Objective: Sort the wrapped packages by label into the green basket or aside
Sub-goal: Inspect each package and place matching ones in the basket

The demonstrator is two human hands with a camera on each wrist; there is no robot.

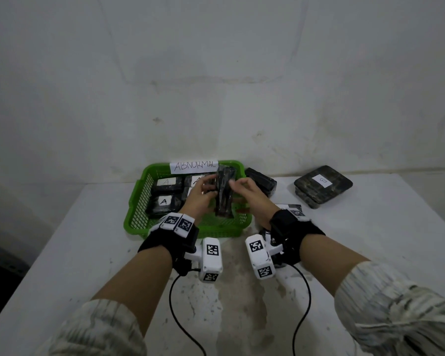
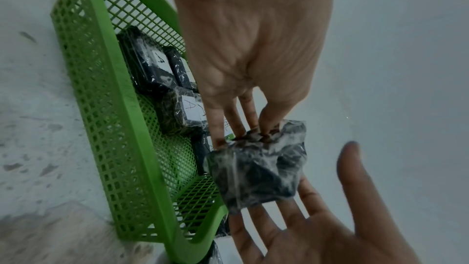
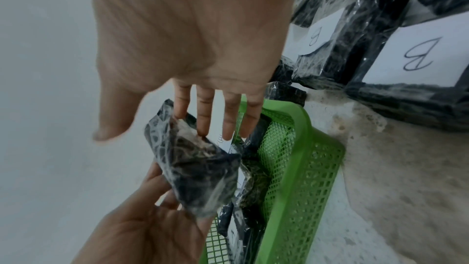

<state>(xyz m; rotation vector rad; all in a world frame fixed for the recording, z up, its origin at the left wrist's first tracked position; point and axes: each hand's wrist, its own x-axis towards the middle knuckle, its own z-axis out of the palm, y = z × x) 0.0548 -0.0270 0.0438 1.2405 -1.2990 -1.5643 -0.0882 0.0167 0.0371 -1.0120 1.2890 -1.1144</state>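
A black plastic-wrapped package [image 1: 224,196] stands on end above the green basket [image 1: 136,201], and no label shows on it. My left hand [image 1: 203,191] grips its left side, thumb in front and fingers behind. My right hand [image 1: 244,188] touches its right side with straight fingers and its thumb held off. In the left wrist view my left fingertips [image 2: 243,127] press the package [image 2: 259,168] over the basket [image 2: 101,107]. In the right wrist view my right fingers [image 3: 205,119] lie along the package [image 3: 193,168]. Several packages marked A [image 1: 165,201] lie in the basket.
A paper sign reading ABNORMAL [image 1: 194,166] is fixed to the basket's far rim. Packages marked B [image 1: 323,185] are stacked at the right of the white table, one more [image 1: 261,182] lies just right of the basket and another [image 1: 293,210] by my right wrist. A wall stands close behind.
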